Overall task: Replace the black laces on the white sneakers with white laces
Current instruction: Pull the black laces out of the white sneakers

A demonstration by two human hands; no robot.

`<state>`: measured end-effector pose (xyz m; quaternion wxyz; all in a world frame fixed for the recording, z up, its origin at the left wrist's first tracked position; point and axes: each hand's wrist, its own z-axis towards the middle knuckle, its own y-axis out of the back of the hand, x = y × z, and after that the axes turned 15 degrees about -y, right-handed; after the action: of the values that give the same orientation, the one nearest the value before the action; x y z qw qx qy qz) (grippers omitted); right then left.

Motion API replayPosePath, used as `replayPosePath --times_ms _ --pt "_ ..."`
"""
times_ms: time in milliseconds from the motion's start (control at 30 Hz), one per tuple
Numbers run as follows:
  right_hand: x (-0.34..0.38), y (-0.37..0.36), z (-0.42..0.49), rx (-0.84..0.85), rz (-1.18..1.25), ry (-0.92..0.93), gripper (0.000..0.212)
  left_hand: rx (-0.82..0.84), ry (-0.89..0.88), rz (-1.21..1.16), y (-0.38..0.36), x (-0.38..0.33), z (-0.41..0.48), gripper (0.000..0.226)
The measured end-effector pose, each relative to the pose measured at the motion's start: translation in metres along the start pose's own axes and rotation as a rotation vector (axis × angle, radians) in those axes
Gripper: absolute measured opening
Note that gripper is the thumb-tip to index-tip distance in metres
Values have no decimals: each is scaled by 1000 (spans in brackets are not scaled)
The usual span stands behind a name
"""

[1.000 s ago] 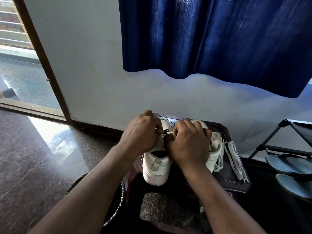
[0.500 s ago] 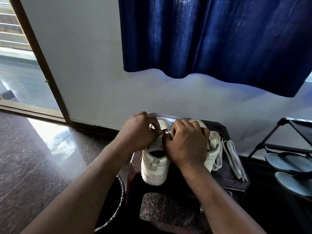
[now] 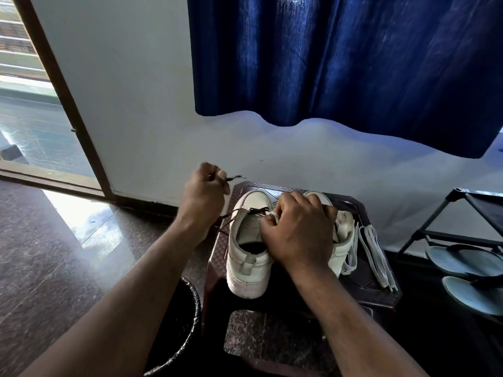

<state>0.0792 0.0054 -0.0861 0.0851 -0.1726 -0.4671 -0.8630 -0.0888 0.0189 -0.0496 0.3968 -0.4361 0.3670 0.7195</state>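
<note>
Head view: my left hand (image 3: 204,194) pinches the black lace (image 3: 255,211) by its end, up and left of the sneaker (image 3: 246,257); my right hand (image 3: 296,232) grips the sneaker's top.

Bare left hand (image 3: 202,197), right hand (image 3: 299,232), forearms (image 3: 130,284)

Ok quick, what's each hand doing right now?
Left hand: closed, pinching the end of the black lace.
Right hand: closed, gripping the top of the white sneaker.

A home entryway: shoe rack (image 3: 462,213) with sandals (image 3: 462,261), curtain (image 3: 340,58), balcony door (image 3: 62,99).
</note>
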Motion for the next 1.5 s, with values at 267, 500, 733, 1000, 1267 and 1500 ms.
replayPosePath --times_ms 267,500,733,1000,1267,1500 --pt "3 5 2 34 60 76 15 276 -219 534 5 10 -10 16" --pt "9 3 8 241 313 115 31 351 -378 694 3 8 -22 37" --pt "19 -2 10 386 208 80 31 334 -401 772 10 8 -26 20" --pt "22 -1 8 361 174 10 11 305 -311 768 8 11 -25 23" --pt "23 20 21 171 685 -338 8 275 -377 811 2 12 -33 22" --pt "13 21 24 378 340 -126 11 270 -403 803 1 14 -33 26"
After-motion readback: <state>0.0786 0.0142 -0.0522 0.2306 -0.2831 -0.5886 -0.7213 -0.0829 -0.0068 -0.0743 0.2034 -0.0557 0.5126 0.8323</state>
